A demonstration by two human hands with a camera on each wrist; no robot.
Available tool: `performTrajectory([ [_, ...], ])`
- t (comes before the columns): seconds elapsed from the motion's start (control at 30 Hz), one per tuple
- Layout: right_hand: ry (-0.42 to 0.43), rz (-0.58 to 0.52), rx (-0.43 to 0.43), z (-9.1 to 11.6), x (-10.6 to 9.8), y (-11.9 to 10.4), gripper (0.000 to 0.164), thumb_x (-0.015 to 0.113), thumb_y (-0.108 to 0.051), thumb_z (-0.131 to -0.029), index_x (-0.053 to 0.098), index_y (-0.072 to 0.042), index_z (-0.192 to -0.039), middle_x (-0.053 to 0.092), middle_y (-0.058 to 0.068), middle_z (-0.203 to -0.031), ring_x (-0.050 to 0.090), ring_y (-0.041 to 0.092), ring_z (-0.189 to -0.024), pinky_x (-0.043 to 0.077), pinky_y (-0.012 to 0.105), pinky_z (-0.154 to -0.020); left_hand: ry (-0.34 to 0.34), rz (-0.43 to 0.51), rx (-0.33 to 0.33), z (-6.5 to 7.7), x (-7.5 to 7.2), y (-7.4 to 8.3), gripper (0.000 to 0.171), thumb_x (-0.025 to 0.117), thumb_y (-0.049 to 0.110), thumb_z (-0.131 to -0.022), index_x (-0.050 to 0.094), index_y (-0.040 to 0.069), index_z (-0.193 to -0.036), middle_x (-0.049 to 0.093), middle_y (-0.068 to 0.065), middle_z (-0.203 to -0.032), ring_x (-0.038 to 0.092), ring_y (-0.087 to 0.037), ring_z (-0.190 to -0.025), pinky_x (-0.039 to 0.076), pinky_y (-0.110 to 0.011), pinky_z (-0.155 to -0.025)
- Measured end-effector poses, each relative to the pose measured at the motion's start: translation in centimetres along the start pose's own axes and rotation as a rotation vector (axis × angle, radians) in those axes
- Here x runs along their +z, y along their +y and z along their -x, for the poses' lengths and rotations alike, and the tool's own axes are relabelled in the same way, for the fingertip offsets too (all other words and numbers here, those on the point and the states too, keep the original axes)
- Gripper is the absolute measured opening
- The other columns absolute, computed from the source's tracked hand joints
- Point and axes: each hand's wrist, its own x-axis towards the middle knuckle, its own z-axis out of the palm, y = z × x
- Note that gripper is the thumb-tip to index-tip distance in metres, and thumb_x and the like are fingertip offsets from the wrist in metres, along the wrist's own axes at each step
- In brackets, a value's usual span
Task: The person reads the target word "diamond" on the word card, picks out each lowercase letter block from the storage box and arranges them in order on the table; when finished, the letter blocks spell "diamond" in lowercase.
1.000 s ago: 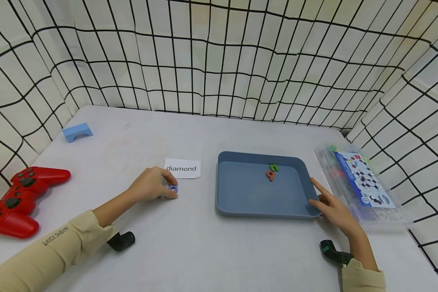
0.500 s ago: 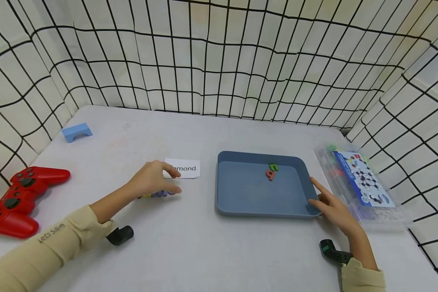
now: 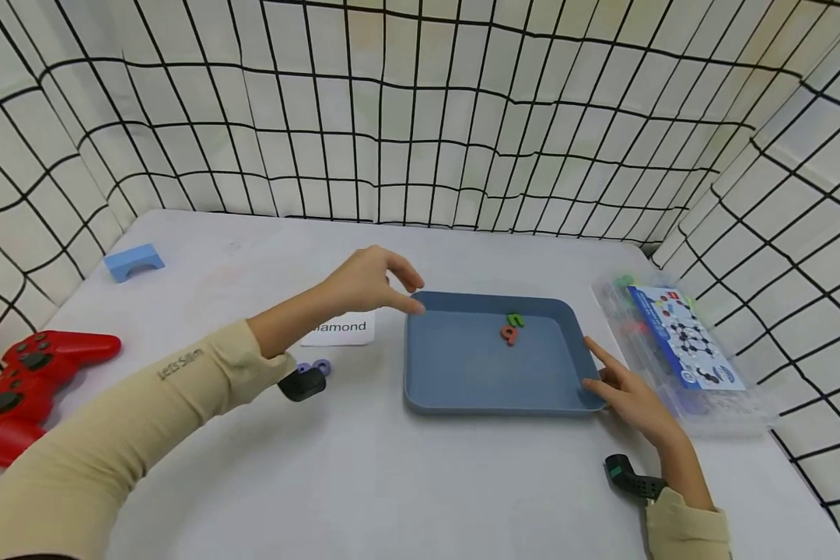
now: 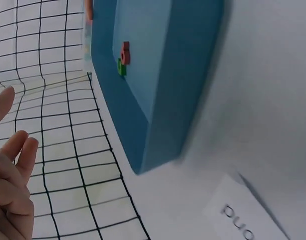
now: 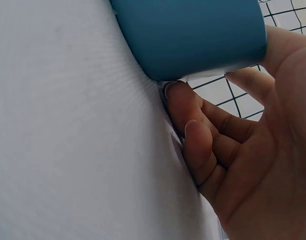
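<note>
My left hand (image 3: 374, 281) is over the back left corner of the blue-grey tray (image 3: 490, 411), thumb and fingers apart with nothing visible between them. In the left wrist view its fingertips (image 4: 29, 150) show at the left edge. My right hand (image 3: 633, 397) grips the tray's right edge near the front corner, the thumb hooked over the rim; in the right wrist view the other fingers (image 5: 185, 107) bend beneath the tray wall. In the tray lie a green letter n (image 3: 515, 320) and an orange-red letter piece (image 3: 509, 335). Purple letter pieces (image 3: 322, 366) are partly hidden behind the left wrist camera.
A white card (image 3: 357, 330) printed "diamond" is partly covered by the left arm. At left are a red game controller (image 3: 42, 365) and a blue arch block (image 3: 134, 262). A clear plastic box (image 3: 724, 412) with a blue-and-white booklet (image 3: 686, 334) lies at right. Black netting surrounds the table.
My left hand has let go of the purple letter piece beside the card and moved right and away from me to the tray's back left corner. The right hand stays at the tray.
</note>
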Motion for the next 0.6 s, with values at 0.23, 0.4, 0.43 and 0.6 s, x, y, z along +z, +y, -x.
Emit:
performTrajectory([
  [0.23, 0.003, -0.026, -0.012, -0.2, 0.0, 0.1, 0.067, 0.058, -0.024, -0.096, 0.022, -0.022, -0.152, 0.053, 0.009, -0.079, 0.044, 0.016, -0.06, 0.039, 0.029, -0.052, -0.147, 0.11, 0.072, -5.1, 2.1, 3.5, 0.027, 0.079, 0.02, -0.078, 0.072, 0.009, -0.102, 0.068, 0.0, -0.097, 0.06, -0.019, -0.092, 0.051, -0.03, -0.071],
  [0.4, 0.006, -0.024, 0.0, -0.3, 0.0, 0.1, 0.066, 0.058, -0.022, -0.096, 0.023, -0.022, -0.152, 0.053, 0.01, -0.079, 0.043, 0.016, -0.059, 0.039, 0.029, -0.052, -0.162, 0.197, 0.068, -8.2, 3.8, 4.4, 0.024, 0.078, 0.018, -0.08, 0.072, 0.008, -0.101, 0.069, 0.0, -0.094, 0.058, -0.022, -0.072, 0.044, -0.026, -0.058],
  [0.43, 0.006, -0.018, 0.004, -0.3, -0.1, 0.0, 0.066, 0.057, -0.021, -0.096, 0.023, -0.021, -0.152, 0.053, 0.009, -0.079, 0.043, 0.016, -0.059, 0.039, 0.028, -0.052, -0.159, 0.221, 0.065, -8.8, 4.2, 4.4, 0.023, 0.078, 0.017, -0.08, 0.072, 0.007, -0.101, 0.069, -0.001, -0.094, 0.056, -0.021, -0.069, 0.041, -0.026, -0.057],
  [0.6, 0.002, -0.012, 0.009, 0.2, -0.2, -1.4, 0.065, 0.056, -0.015, -0.096, 0.023, -0.013, -0.152, 0.053, 0.012, -0.079, 0.042, 0.015, -0.059, 0.038, 0.028, -0.053, -0.115, 0.323, 0.024, -11.0, 6.3, 3.9, 0.023, 0.077, 0.016, -0.081, 0.073, 0.008, -0.103, 0.069, -0.001, -0.095, 0.051, -0.021, -0.064, 0.037, -0.028, -0.055],
])
